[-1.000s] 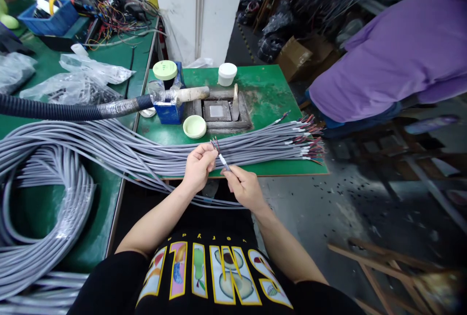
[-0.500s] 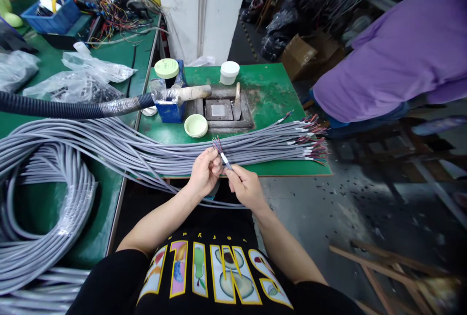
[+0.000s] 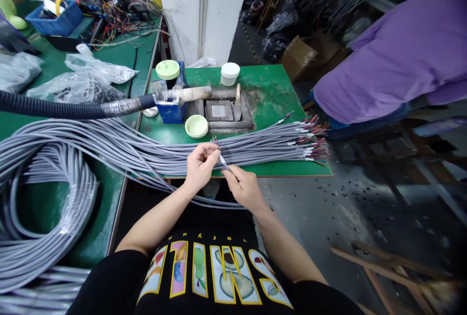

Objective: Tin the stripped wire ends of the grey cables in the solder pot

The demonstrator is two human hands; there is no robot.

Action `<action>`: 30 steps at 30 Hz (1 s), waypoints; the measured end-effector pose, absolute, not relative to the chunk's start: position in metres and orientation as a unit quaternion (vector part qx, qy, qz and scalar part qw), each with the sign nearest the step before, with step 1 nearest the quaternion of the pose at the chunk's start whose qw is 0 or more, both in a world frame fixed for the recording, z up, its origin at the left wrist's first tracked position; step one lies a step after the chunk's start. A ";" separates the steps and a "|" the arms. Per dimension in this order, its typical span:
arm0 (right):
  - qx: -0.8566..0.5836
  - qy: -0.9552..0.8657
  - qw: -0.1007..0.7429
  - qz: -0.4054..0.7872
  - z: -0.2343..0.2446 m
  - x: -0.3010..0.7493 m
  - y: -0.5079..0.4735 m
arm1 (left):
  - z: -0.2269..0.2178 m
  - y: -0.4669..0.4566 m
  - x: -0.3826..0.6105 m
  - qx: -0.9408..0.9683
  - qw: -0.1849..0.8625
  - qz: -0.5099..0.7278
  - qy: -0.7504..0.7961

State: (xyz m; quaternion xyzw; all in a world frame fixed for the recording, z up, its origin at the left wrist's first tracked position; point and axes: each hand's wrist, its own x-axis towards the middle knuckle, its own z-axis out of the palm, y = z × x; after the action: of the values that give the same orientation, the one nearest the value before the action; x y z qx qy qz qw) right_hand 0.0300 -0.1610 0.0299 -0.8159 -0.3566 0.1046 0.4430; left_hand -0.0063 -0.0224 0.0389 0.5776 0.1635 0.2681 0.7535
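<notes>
Diagonally, a thin grey cable with coloured wire tips [image 3: 221, 159] runs from the pinching right hand [image 3: 245, 189] up and leftward to the left hand [image 3: 199, 165], which grips those tips.

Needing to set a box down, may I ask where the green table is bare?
Bare: the green table right of the metal tray and white jar, behind the cable bundle. Crowded: left of the tray, with blue box, hose and green lid; and the front edge, where left hand and right hand hold a cable.
</notes>
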 end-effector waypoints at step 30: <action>-0.553 -0.133 0.739 0.361 0.035 0.043 -0.147 | 0.027 -0.024 -0.015 0.758 0.578 0.299 -0.035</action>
State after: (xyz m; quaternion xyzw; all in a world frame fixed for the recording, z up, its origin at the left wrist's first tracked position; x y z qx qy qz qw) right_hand 0.0434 -0.1472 0.0352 -0.5530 -0.1325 0.3610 0.7391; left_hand -0.0146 -0.0242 0.0273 0.7583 -0.0349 0.2987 0.5783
